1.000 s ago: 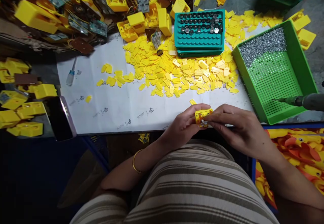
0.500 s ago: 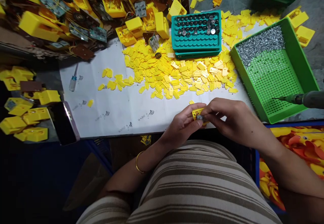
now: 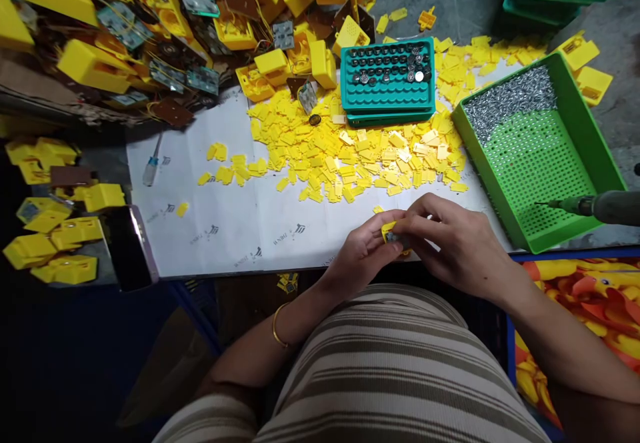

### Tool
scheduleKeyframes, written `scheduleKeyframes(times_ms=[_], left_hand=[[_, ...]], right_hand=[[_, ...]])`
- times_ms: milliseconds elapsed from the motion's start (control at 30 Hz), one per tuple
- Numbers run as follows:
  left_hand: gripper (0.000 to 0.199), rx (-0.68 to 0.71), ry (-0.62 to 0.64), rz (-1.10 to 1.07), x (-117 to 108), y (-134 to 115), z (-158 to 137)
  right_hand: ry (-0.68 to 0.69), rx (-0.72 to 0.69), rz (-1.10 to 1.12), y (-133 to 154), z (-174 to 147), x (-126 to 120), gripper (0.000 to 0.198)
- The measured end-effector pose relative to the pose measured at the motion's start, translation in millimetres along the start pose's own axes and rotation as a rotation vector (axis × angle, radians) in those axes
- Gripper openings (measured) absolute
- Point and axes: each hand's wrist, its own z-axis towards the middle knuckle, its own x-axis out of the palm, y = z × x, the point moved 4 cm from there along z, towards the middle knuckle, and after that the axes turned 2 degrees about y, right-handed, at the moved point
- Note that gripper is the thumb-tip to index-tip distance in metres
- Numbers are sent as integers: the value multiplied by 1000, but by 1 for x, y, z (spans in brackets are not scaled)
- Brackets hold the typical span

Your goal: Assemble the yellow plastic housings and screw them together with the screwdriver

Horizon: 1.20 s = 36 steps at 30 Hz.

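Note:
Close to the table's front edge, my left hand [image 3: 361, 251] is closed around a small yellow plastic housing [image 3: 387, 230] with a greyish part inside it. My right hand [image 3: 457, 246] meets it from the right, its thumb and fingers pinched together over the housing. Those fingers cover much of the housing, and whatever they grip is hidden. Just beyond the hands lies one small yellow plastic piece [image 3: 378, 209]. Past that spreads a heap of flat yellow plastic pieces [image 3: 325, 156]. A teal tray [image 3: 385, 99] with rows of round button cells stands in the heap.
A green basket [image 3: 530, 236] with small silver screws [image 3: 515, 99] sits at right, an electric screwdriver [image 3: 600, 206] reaching over it. Yellow housings with wires and circuit boards [image 3: 95, 63] pile up at upper left. A screwdriver [image 3: 151, 169] and a phone [image 3: 127, 246] lie at left.
The view has shifted slightly, so the table things sit a little lower. My right fingers now cover more of the housing, while my left hand keeps its hold.

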Motion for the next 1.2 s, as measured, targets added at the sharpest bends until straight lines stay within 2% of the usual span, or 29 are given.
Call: scheduleKeyframes(times_ms=[233, 500, 567, 633, 733, 833, 900, 1000, 1100, 1200], left_hand=[[44, 74, 14, 259, 2, -10, 0], [45, 112, 53, 417, 6, -13, -3], [45, 119, 31, 458, 6, -13, -3], [46, 135, 9, 482, 6, -14, -3], [50, 150, 14, 445, 6, -14, -3], [55, 149, 26, 404, 4, -14, -1], [56, 174, 40, 382, 3, -15, 1], [51, 187, 88, 290, 2, -17, 6], [48, 89, 106, 140, 1, -13, 12], [49, 27, 98, 29, -1, -8, 15]], right_hand=[[3, -16, 263, -10, -4, 3, 9], [-23, -43, 6, 0, -8, -4, 9], [-18, -13, -74, 2, -6, -5, 9], [3, 50, -59, -1, -4, -5, 9], [0, 73, 189, -7, 2, 0, 7], [-42, 90, 483, -17, 8, 6, 28], [-75, 146, 611, -22, 9, 11, 29], [-132, 170, 677, -26, 8, 16, 17], [-175, 169, 689, -29, 4, 19, 8], [-173, 165, 721, -35, 2, 20, 8]])
